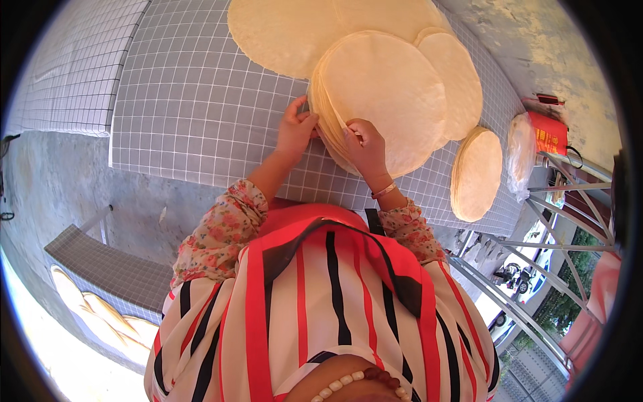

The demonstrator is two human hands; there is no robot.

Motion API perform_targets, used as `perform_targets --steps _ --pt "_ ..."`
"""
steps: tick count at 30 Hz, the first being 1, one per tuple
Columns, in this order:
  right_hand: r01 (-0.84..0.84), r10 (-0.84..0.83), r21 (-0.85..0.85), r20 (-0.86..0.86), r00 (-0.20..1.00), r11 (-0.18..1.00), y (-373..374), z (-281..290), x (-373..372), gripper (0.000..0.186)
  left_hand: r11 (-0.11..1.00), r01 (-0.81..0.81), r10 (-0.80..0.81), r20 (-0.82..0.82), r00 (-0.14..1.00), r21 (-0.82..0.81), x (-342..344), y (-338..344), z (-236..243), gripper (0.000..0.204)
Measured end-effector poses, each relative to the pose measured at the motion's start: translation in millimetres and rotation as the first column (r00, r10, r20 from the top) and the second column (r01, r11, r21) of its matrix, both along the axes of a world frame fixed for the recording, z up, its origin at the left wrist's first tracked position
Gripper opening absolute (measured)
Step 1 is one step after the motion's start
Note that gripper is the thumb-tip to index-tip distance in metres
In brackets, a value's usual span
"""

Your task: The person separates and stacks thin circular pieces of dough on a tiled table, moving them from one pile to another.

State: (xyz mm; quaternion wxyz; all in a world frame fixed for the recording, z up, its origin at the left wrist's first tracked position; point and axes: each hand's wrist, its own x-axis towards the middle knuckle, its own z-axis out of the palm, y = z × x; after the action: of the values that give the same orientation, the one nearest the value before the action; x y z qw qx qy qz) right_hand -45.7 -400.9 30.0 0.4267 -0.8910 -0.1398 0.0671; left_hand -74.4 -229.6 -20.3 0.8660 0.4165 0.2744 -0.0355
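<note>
A tall stack of thin round flatbreads (382, 94) lies in front of me on a grey checked tablecloth (194, 100). My right hand (366, 144) is closed at the stack's near left edge, pinching the rim of an upper flatbread between thumb and fingers. A thin raised fold runs along that rim. My left hand (295, 130) rests against the left side of the stack, index finger and thumb apart at the layered edges. Its lower fingers are partly hidden.
Larger flatbreads (288, 33) spread behind the stack, and another pile (455, 84) touches its right side. A smaller oval stack (477, 174) sits near the table's right end, by a clear plastic bag (519, 154) and red package (549, 132). More flatbreads (100, 311) lie at lower left.
</note>
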Motion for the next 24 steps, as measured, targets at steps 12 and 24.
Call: perform_targets --steps 12,24 --pt "-0.032 0.108 -0.217 0.35 0.93 0.976 14.9 -17.0 -12.0 0.008 0.718 -0.063 -0.013 0.105 0.994 0.694 -0.9 -8.7 -16.9 0.008" --pt "-0.046 0.131 -0.286 0.285 0.95 0.957 10.2 -14.0 -17.7 0.008 0.662 -0.033 0.038 0.011 0.999 0.748 4.6 -19.1 -5.3 0.017"
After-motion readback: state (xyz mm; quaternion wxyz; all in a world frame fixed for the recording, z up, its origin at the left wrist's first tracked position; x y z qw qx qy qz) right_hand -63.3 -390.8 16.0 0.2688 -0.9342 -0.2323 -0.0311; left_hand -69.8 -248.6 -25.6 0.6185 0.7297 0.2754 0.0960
